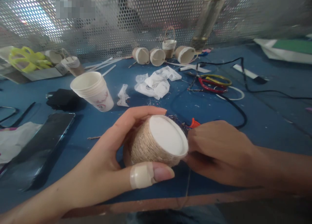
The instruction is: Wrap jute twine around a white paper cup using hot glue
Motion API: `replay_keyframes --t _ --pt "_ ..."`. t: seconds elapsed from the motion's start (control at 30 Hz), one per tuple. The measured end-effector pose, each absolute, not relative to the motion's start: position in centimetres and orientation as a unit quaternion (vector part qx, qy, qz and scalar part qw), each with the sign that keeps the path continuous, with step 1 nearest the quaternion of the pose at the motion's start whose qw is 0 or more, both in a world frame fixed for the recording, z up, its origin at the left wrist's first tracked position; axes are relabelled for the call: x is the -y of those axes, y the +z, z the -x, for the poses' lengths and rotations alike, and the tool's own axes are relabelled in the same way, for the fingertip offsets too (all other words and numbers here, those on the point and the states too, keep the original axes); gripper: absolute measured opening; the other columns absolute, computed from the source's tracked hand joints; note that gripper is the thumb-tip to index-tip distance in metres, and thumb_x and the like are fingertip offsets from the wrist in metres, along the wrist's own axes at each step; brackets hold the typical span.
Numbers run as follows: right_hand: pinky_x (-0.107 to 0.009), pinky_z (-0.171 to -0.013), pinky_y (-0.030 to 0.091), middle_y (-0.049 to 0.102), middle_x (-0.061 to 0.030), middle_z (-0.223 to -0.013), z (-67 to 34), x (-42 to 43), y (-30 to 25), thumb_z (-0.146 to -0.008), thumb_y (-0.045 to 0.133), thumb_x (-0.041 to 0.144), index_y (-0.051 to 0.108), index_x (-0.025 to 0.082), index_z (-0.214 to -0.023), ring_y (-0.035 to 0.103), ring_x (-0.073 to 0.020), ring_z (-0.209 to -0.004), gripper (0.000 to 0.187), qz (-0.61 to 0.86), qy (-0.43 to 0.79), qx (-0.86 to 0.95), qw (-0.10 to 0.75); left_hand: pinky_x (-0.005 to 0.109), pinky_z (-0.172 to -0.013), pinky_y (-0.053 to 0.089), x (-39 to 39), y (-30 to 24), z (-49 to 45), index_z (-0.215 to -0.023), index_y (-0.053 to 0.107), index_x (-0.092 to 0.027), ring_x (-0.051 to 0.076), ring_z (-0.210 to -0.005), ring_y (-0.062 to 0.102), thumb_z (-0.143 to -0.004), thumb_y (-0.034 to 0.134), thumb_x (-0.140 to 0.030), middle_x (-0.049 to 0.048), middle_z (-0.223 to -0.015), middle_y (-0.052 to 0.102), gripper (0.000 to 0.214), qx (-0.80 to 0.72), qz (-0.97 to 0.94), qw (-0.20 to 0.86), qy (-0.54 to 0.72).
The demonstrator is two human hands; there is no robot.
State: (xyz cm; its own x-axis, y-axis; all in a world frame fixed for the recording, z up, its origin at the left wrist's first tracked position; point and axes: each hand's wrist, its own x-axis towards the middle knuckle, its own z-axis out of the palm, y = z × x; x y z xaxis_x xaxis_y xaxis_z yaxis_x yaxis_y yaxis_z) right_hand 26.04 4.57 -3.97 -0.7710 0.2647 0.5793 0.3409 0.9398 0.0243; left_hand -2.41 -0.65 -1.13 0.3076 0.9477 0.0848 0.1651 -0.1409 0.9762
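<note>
A paper cup (pixel 168 135) wrapped in brown twine (pixel 143 144) is tilted, its white base facing up and to the right. My left hand (pixel 117 155) wraps around it, thumb below and fingers over the top; a pale bandage covers part of the thumb. At the cup's right edge, my right hand (pixel 219 149) is closed, its fingertips largely hidden. From beneath these fingers a thin twine strand (pixel 188 185) hangs toward the table's front edge. Just behind my right hand lies a small orange piece (pixel 194 123).
Stacked paper cups (pixel 94 90) stand left of crumpled white paper (pixel 158 82). A phone (pixel 41 149) lies at left, near a black adapter (pixel 63 99). Small twine-trimmed cups (pixel 157 56) line the perforated screen (pixel 151 19). Cable loops (pixel 214 82) and a black cord spread at right.
</note>
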Motion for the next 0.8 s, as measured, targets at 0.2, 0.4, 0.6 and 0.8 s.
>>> replay_keyframes --t 0.2,0.4,0.6,0.8 --pt "-0.036 -0.056 0.040 0.072 0.0058 -0.068 -26.21 -4.58 -3.98 -0.128 0.042 0.021 0.066 0.027 -0.090 0.064 -0.0137 -0.055 0.046 0.166 -0.051 0.939 0.296 0.037 -0.093 0.082 0.19 -1.10 2.09 -0.140 0.087 -0.048 0.031 -0.105 0.092 -0.083 0.110 -0.065 -0.0031 -0.121 0.089 0.064 -0.456 -0.643 0.465 0.402" --pt "-0.036 -0.056 0.038 0.073 0.0059 -0.068 -26.33 -4.62 -4.15 -0.127 0.043 0.022 0.065 0.027 -0.092 0.064 -0.0143 -0.057 0.042 0.173 -0.041 0.942 0.285 0.040 -0.097 0.082 0.11 -1.31 2.47 -0.146 0.086 -0.050 0.032 -0.107 0.091 -0.086 0.105 -0.073 -0.0012 -0.125 0.089 0.066 -0.454 -0.674 0.429 0.394" --pt "-0.037 -0.057 0.035 0.071 0.0054 -0.066 -26.38 -4.44 -4.15 -0.125 0.046 0.021 0.063 0.028 -0.088 0.062 -0.0150 -0.057 0.042 0.176 -0.041 0.946 0.270 0.035 -0.096 0.080 0.00 -1.50 2.46 -0.142 0.086 -0.054 0.028 -0.107 0.090 -0.088 0.105 -0.071 -0.0068 -0.124 0.089 0.060 -0.450 -0.682 0.411 0.404" --pt "-0.036 -0.058 0.035 0.071 0.0053 -0.066 -26.41 -4.41 -4.18 -0.128 0.040 0.023 0.064 0.028 -0.087 0.061 -0.0153 -0.057 0.048 0.188 -0.055 0.941 0.276 0.038 -0.104 0.079 0.04 -1.76 2.82 -0.151 0.079 -0.056 0.032 -0.117 0.090 -0.095 0.103 -0.055 -0.0063 -0.134 0.088 0.061 -0.424 -0.706 0.408 0.394"
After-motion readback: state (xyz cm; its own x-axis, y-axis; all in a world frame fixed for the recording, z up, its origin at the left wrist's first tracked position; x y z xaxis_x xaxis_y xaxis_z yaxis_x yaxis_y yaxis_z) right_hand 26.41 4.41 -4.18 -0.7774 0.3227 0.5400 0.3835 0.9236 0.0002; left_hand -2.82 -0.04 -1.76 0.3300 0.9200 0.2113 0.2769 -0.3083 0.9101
